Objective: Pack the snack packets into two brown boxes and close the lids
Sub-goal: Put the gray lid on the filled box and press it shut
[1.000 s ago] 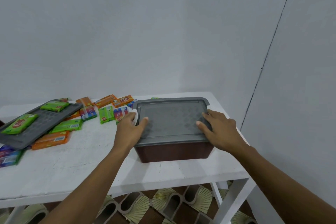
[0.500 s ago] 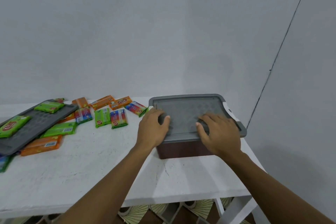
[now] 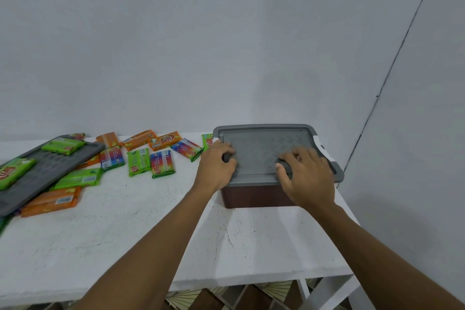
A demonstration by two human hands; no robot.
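Note:
A brown box (image 3: pixel 254 195) stands at the table's far right end, and its grey lid (image 3: pixel 261 148) lies on top of it. My left hand (image 3: pixel 216 165) rests on the lid's left edge with bent fingers pressing down. My right hand (image 3: pixel 308 176) presses on the lid's near right part, fingers bent too. A white latch (image 3: pixel 321 146) shows on the lid's right side. Several orange, green and rainbow snack packets (image 3: pixel 161 163) lie loose on the table to the left. The box's contents are hidden.
A second grey lid (image 3: pixel 47 170) lies tilted at the far left with two green packets (image 3: pixel 63 146) on it and orange packets under its edge. The white table (image 3: pixel 141 229) ends just right of the box, close to the wall corner.
The box has slid right and back toward the table's end. My hands have shifted from the lid's side edges onto its top, with fingers now bent.

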